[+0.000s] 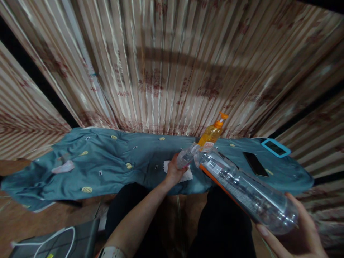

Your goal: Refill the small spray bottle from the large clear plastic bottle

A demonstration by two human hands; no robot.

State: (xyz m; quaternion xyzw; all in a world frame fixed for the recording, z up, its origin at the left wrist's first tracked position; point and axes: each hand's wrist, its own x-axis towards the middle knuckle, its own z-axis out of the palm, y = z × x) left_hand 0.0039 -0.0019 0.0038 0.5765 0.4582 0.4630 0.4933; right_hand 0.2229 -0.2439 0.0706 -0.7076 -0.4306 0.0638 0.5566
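Note:
My left hand (174, 172) grips a small clear bottle (186, 157), held just above a white tissue (188, 175) on the teal cloth (113, 168). My right hand (294, 233) cups the base of a large clear plastic bottle (242, 186). That bottle lies tilted, its neck pointing up and left, and its mouth meets the top of the small bottle. Right behind the two bottle mouths stands an orange pump bottle (212, 133).
A black phone (255, 163) and a blue-cased phone (275, 147) lie on the cloth at the right. A crumpled pale scrap (63, 167) sits at the left. Striped curtains (166, 71) hang behind. A grey case with a white cable (56, 240) is at bottom left.

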